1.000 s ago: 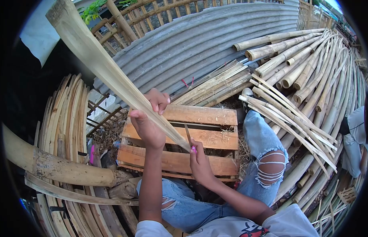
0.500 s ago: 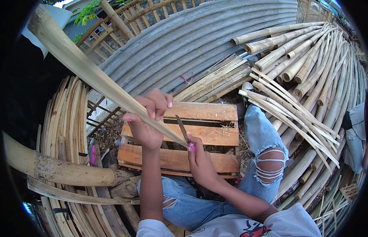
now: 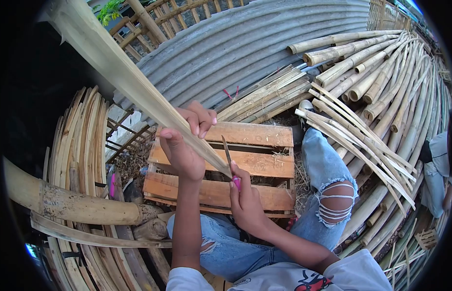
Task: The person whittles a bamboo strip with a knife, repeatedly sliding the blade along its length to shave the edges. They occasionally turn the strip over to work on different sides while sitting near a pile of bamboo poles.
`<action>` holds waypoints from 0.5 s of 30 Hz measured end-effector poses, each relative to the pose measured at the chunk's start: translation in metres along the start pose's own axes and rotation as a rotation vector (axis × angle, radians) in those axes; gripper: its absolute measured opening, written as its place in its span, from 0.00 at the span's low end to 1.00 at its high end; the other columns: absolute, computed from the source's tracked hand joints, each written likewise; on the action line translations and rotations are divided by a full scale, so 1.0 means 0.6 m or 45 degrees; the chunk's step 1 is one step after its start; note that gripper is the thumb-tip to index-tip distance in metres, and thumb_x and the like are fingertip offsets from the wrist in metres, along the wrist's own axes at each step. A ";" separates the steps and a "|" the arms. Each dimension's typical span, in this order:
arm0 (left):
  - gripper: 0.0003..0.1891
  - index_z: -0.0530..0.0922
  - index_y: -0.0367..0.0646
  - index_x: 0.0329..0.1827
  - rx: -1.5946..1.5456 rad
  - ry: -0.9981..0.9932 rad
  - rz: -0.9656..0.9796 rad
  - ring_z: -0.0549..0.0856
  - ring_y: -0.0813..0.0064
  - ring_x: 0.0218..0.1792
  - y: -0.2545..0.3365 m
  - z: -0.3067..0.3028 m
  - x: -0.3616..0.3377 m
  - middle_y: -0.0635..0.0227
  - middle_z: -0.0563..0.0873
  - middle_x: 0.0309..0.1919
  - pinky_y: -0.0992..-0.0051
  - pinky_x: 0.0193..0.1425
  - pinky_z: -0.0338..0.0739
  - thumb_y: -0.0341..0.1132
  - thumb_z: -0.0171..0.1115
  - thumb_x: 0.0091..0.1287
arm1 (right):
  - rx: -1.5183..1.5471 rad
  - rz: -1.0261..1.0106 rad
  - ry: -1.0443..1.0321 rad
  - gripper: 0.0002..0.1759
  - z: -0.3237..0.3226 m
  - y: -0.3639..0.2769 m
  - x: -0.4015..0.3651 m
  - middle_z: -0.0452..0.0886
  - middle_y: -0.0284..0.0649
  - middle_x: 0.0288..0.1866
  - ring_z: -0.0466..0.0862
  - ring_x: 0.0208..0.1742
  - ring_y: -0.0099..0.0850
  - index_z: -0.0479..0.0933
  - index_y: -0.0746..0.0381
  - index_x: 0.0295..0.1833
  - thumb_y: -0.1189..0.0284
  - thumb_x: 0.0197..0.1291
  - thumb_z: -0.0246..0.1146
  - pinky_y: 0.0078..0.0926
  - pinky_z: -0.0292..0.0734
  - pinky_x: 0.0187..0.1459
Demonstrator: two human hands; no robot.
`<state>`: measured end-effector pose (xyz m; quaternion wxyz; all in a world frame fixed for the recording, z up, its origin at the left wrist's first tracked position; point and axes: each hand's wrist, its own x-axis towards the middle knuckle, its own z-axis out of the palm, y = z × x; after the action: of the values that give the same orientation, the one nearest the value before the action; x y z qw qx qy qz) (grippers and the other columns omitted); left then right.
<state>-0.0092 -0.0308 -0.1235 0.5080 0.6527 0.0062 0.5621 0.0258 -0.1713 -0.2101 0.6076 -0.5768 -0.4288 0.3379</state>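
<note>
A long split bamboo strip (image 3: 133,89) slants from the upper left down to a point beside the knife. My left hand (image 3: 188,157) is closed around its lower part, with the fingers curled over the far side and the thumb up along the near side. In my right hand (image 3: 246,201) is a knife (image 3: 226,151) with a pink handle, its blade pointing up and away. The lower tip of the strip meets the knife where the blade joins the handle. Both hands are above a low slatted wooden crate (image 3: 221,190).
Stacked split bamboo (image 3: 80,145) stands at left, with a thick bamboo pole (image 3: 90,208) jutting in. Corrugated metal sheeting (image 3: 216,53) runs behind. Whole bamboo poles (image 3: 381,92) and thin strips (image 3: 362,145) lie at right. Another person's leg (image 3: 434,179) is at the right edge.
The bamboo strip has turned, and its upper end has shifted right, showing more of its broad pale face. My left hand has moved slightly right and down with it; my right hand stays nearly in place.
</note>
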 end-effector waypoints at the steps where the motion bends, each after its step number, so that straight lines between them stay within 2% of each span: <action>1: 0.30 0.62 0.46 0.29 0.075 0.040 -0.011 0.60 0.79 0.26 0.003 0.004 0.001 0.74 0.60 0.21 0.70 0.38 0.64 0.66 0.38 0.69 | -0.044 0.122 -0.016 0.22 0.003 0.036 -0.001 0.73 0.56 0.24 0.77 0.23 0.49 0.56 0.63 0.69 0.76 0.71 0.45 0.39 0.68 0.26; 2: 0.30 0.62 0.45 0.29 0.149 0.085 -0.023 0.61 0.79 0.27 0.006 0.006 0.002 0.73 0.60 0.22 0.69 0.38 0.65 0.67 0.39 0.69 | -0.091 0.244 -0.034 0.22 0.005 0.073 0.000 0.73 0.55 0.25 0.77 0.22 0.48 0.56 0.62 0.69 0.77 0.70 0.46 0.38 0.67 0.26; 6: 0.31 0.62 0.43 0.31 0.189 0.130 -0.043 0.63 0.78 0.28 0.006 0.017 0.001 0.71 0.62 0.25 0.65 0.41 0.69 0.67 0.39 0.69 | 0.037 0.010 0.035 0.20 0.000 0.019 0.013 0.70 0.51 0.22 0.74 0.21 0.45 0.58 0.63 0.67 0.76 0.71 0.45 0.38 0.64 0.25; 7: 0.31 0.62 0.43 0.31 0.204 0.164 -0.046 0.64 0.77 0.29 0.007 0.019 0.000 0.70 0.63 0.26 0.64 0.42 0.69 0.67 0.40 0.69 | 0.058 0.099 0.016 0.20 0.001 0.001 0.013 0.70 0.51 0.23 0.74 0.22 0.43 0.58 0.63 0.67 0.76 0.71 0.46 0.36 0.65 0.26; 10: 0.31 0.62 0.43 0.31 0.226 0.171 -0.035 0.64 0.77 0.29 0.003 0.003 0.003 0.69 0.63 0.27 0.65 0.42 0.69 0.67 0.39 0.68 | -0.103 0.260 -0.027 0.21 0.008 0.095 0.005 0.70 0.50 0.25 0.72 0.22 0.39 0.58 0.63 0.67 0.77 0.70 0.46 0.32 0.65 0.27; 11: 0.32 0.62 0.42 0.31 0.184 0.197 -0.050 0.63 0.77 0.28 0.003 -0.002 0.003 0.70 0.63 0.26 0.65 0.42 0.70 0.68 0.39 0.68 | -0.123 0.188 0.023 0.20 0.015 0.147 0.001 0.70 0.50 0.25 0.72 0.21 0.38 0.58 0.63 0.67 0.76 0.71 0.45 0.31 0.65 0.26; 12: 0.32 0.62 0.42 0.31 0.185 0.198 -0.024 0.63 0.77 0.28 0.003 -0.006 0.003 0.70 0.63 0.26 0.65 0.42 0.70 0.68 0.39 0.68 | -0.128 0.162 0.019 0.20 0.013 0.122 0.007 0.70 0.50 0.25 0.72 0.21 0.38 0.58 0.63 0.67 0.76 0.71 0.45 0.31 0.65 0.26; 14: 0.32 0.62 0.42 0.30 0.181 0.098 -0.038 0.63 0.78 0.27 0.004 -0.014 0.005 0.70 0.62 0.24 0.65 0.41 0.70 0.68 0.39 0.68 | 0.124 0.256 -0.044 0.19 0.010 0.039 0.015 0.74 0.54 0.29 0.77 0.25 0.44 0.58 0.64 0.66 0.76 0.71 0.45 0.33 0.68 0.28; 15: 0.33 0.62 0.42 0.29 0.179 0.137 -0.034 0.63 0.78 0.27 0.003 -0.007 0.004 0.71 0.62 0.23 0.65 0.40 0.71 0.68 0.39 0.68 | 0.123 0.255 -0.013 0.19 0.016 0.022 0.015 0.74 0.52 0.30 0.78 0.25 0.40 0.58 0.64 0.66 0.75 0.71 0.44 0.33 0.69 0.29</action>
<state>-0.0125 -0.0273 -0.1210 0.4673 0.6555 0.0816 0.5876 0.0218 -0.1577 -0.2221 0.5956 -0.5851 -0.3555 0.4202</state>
